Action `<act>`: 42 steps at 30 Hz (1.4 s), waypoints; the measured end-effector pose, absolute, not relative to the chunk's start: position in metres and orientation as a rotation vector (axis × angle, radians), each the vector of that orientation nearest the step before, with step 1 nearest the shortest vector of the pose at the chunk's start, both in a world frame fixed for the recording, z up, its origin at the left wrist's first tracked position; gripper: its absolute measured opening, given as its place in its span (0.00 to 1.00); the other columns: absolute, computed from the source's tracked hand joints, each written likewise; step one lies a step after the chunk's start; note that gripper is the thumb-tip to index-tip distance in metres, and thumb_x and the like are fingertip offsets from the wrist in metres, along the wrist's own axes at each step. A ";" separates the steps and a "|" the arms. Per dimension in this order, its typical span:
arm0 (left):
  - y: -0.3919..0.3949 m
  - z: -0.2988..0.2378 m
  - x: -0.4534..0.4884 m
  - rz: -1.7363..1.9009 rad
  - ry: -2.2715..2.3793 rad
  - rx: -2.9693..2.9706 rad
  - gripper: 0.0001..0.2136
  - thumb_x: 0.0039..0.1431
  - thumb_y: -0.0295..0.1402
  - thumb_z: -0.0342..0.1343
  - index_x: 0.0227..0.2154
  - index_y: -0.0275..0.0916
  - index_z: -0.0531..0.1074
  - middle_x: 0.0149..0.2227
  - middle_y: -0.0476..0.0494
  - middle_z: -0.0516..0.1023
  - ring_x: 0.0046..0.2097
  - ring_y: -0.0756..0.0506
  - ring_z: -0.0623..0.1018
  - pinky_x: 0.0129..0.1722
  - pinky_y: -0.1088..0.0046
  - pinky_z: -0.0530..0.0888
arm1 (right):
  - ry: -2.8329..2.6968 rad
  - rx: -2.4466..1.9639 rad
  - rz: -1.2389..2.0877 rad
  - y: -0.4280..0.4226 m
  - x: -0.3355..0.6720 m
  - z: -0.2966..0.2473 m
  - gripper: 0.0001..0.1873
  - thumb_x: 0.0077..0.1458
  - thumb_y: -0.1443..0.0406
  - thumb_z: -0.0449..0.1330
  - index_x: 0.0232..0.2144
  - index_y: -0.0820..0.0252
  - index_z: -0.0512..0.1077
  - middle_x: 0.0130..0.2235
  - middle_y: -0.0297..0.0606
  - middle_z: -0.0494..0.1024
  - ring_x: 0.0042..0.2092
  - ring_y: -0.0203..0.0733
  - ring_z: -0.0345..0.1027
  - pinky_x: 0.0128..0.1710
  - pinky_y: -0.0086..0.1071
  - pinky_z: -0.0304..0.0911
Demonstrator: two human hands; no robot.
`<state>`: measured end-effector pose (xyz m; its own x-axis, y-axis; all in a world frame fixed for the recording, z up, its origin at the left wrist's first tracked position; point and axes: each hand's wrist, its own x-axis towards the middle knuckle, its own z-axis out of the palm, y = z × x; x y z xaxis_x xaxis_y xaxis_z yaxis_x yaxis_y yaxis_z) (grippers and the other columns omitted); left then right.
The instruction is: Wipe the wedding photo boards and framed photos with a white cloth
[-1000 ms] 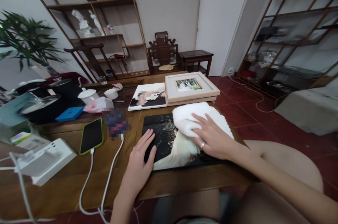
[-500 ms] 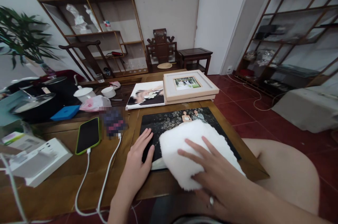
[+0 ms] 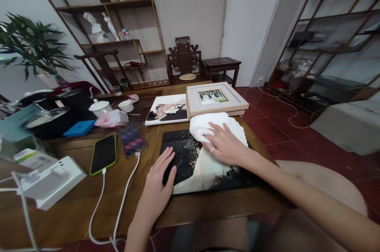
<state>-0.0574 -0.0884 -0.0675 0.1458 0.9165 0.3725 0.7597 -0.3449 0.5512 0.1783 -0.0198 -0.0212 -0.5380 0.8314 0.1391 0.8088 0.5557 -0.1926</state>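
Observation:
A dark photo panel (image 3: 184, 165) lies flat on the wooden table, its lower part showing a pale, flowing gown. My left hand (image 3: 160, 177) rests on the panel's left edge with fingers stretched out and thumb apart, holding nothing. Over the panel's far edge is a fluffy white cloth (image 3: 218, 125), which hides the couple in the picture. My right hand (image 3: 224, 143), with a ring on one finger, presses down on this cloth and grips it with partly bent fingers.
Behind the panel are a white-edged photo print (image 3: 168, 109) and stacked pale wooden frames (image 3: 218, 99). Leftward lie a green-cased phone (image 3: 103, 154), white charging cables (image 3: 124, 188), a white power strip (image 3: 61, 182) and a blue box (image 3: 79, 127). A beige seat (image 3: 320, 188) stands at the right.
My right hand has pushed the white cloth from the panel's near part to its far edge, uncovering the gown. My left hand stays on the left edge.

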 end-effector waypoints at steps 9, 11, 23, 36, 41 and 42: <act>-0.088 -0.069 -0.057 0.997 1.629 2.185 0.18 0.62 0.36 0.47 0.53 0.40 0.68 0.59 0.39 0.67 0.62 0.41 0.64 0.60 0.54 0.61 | -2.658 -1.207 0.199 -0.105 0.172 -0.027 0.15 0.59 0.63 0.51 0.42 0.57 0.74 0.64 0.43 0.57 0.65 0.64 0.37 0.58 0.67 0.35; -0.088 -0.067 -0.057 0.979 1.641 2.173 0.18 0.62 0.36 0.47 0.54 0.40 0.67 0.60 0.39 0.66 0.62 0.41 0.63 0.60 0.54 0.61 | -2.711 -1.150 0.258 -0.122 0.170 -0.026 0.14 0.57 0.61 0.53 0.41 0.56 0.75 0.64 0.45 0.55 0.65 0.67 0.35 0.56 0.71 0.34; -0.090 -0.067 -0.057 0.970 1.643 2.190 0.19 0.63 0.37 0.46 0.54 0.36 0.67 0.60 0.37 0.66 0.62 0.41 0.64 0.60 0.54 0.61 | -2.665 -1.206 0.238 -0.092 0.168 -0.022 0.16 0.60 0.63 0.48 0.45 0.56 0.73 0.63 0.41 0.59 0.65 0.62 0.39 0.57 0.67 0.37; -0.089 -0.067 -0.057 0.980 1.636 2.198 0.18 0.63 0.35 0.46 0.53 0.37 0.67 0.59 0.37 0.67 0.62 0.41 0.64 0.60 0.55 0.62 | -2.619 -1.352 0.131 -0.023 0.163 -0.022 0.21 0.63 0.62 0.45 0.54 0.59 0.67 0.61 0.45 0.61 0.65 0.59 0.41 0.57 0.64 0.40; -0.089 -0.067 -0.056 0.981 1.625 2.201 0.19 0.63 0.36 0.46 0.54 0.35 0.67 0.59 0.36 0.66 0.62 0.42 0.64 0.60 0.55 0.62 | -2.647 -1.241 0.123 -0.070 0.162 -0.027 0.17 0.60 0.64 0.48 0.45 0.59 0.73 0.63 0.45 0.58 0.65 0.62 0.37 0.59 0.65 0.35; -0.089 -0.067 -0.056 0.977 1.628 2.198 0.19 0.63 0.36 0.46 0.54 0.36 0.67 0.60 0.36 0.66 0.62 0.42 0.64 0.60 0.55 0.62 | -2.659 -1.215 0.141 -0.082 0.162 -0.027 0.16 0.59 0.64 0.49 0.44 0.58 0.74 0.64 0.45 0.57 0.65 0.63 0.36 0.58 0.66 0.35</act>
<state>-0.0564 -0.0893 -0.0672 0.1573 0.9157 0.3699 0.7573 -0.3523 0.5499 0.1624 -0.0819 -0.0271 -0.6363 0.7560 0.1536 0.7355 0.6546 -0.1749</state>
